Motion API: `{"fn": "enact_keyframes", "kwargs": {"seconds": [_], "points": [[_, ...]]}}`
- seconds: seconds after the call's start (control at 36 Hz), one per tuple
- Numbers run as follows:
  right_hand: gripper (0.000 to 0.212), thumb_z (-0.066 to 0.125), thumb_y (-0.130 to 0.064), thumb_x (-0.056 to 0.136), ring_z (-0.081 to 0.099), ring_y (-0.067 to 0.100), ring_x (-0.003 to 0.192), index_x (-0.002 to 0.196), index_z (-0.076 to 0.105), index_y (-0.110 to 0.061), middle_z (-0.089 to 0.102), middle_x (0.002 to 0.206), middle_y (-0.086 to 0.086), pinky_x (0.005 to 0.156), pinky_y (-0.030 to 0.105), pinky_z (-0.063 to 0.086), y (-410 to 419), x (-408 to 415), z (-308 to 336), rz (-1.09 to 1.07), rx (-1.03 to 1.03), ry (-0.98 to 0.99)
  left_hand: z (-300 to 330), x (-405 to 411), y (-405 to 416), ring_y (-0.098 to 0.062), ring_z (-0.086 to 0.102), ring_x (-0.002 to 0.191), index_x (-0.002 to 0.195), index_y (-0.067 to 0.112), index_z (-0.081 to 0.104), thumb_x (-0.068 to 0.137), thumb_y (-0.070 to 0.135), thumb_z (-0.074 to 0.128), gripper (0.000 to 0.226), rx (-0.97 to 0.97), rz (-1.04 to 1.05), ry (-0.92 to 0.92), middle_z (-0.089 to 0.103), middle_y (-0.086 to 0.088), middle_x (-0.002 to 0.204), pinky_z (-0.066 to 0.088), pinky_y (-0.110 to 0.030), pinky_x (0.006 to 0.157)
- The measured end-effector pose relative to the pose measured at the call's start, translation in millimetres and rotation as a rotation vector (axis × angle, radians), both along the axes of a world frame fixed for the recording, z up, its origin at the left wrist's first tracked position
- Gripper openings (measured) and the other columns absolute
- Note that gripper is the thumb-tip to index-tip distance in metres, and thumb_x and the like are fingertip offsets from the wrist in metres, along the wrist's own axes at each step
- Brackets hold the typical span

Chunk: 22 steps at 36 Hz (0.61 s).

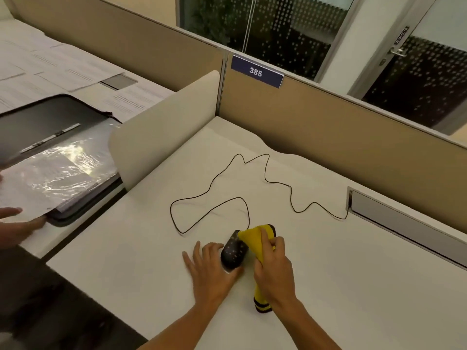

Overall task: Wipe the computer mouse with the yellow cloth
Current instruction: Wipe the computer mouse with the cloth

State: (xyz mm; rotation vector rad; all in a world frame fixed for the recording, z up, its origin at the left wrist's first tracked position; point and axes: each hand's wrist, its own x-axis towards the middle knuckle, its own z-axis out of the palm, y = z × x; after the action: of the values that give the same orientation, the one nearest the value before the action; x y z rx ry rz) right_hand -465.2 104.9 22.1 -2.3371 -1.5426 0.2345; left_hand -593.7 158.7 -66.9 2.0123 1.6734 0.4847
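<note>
A black wired computer mouse [233,251] lies on the white desk [353,286], near the front middle. My left hand [211,269] rests flat on the desk against the mouse's left side, thumb tucked under its rear, steadying it. My right hand [274,270] grips the yellow cloth [252,237], which has black striped ends. The cloth's upper fold presses on the right side of the mouse, and its lower end [262,303] hangs down to the desk behind my wrist. The mouse's right half is hidden by the cloth.
The mouse's black cable [265,173] loops across the desk to a cable slot [404,221] at the right. A cream divider panel [161,130] stands to the left. Beyond it another person's hands [15,228] handle papers in a black folder [58,157].
</note>
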Motion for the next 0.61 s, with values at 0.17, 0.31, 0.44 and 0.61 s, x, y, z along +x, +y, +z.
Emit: {"fn": "enact_keyframes", "kwargs": {"seconds": [0.17, 0.31, 0.44, 0.61], "points": [[0.06, 0.061, -0.015, 0.081, 0.049, 0.016, 0.071, 0.14, 0.051, -0.013, 0.056, 0.097, 0.006, 0.05, 0.027, 0.044, 11, -9, -9, 0.134, 0.039, -0.09, -1, 3, -1, -0.026, 0.027, 0.143, 0.117, 0.033, 0.054, 0.07, 0.078, 0.047, 0.065, 0.006, 0.017, 0.042, 0.057, 0.014, 0.125, 0.004, -0.06, 0.118], [0.067, 0.061, -0.018, 0.065, 0.043, 0.03, 0.11, 0.132, 0.054, -0.023, 0.055, 0.128, 0.011, 0.089, 0.045, 0.049, 20, -7, -17, 0.338, -0.008, -0.173, 5, 2, -1, -0.026, 0.023, 0.145, 0.121, 0.03, 0.055, 0.079, 0.063, 0.035, 0.058, -0.012, 0.02, 0.07, 0.054, 0.012, 0.132, 0.0, -0.058, 0.119], [0.072, 0.064, -0.023, 0.071, 0.046, 0.032, 0.119, 0.14, 0.045, -0.03, 0.043, 0.15, 0.0, 0.094, 0.044, 0.046, 29, -2, -20, 0.524, -0.164, -0.173, 12, 3, 2, -0.02, 0.012, 0.148, 0.129, 0.036, 0.049, 0.08, 0.048, 0.047, 0.05, -0.08, 0.01, 0.037, 0.048, 0.016, 0.139, -0.009, -0.055, 0.119], [0.08, 0.064, -0.007, 0.072, 0.052, 0.028, 0.103, 0.143, 0.041, -0.037, 0.041, 0.153, -0.011, 0.073, 0.039, 0.048, 29, 12, -24, 0.65, -0.229, -0.162, 0, 1, 3, -0.021, 0.02, 0.146, 0.125, 0.033, 0.052, 0.073, 0.06, 0.051, 0.058, -0.06, 0.02, 0.052, 0.054, 0.016, 0.132, -0.004, -0.054, 0.119]]}}
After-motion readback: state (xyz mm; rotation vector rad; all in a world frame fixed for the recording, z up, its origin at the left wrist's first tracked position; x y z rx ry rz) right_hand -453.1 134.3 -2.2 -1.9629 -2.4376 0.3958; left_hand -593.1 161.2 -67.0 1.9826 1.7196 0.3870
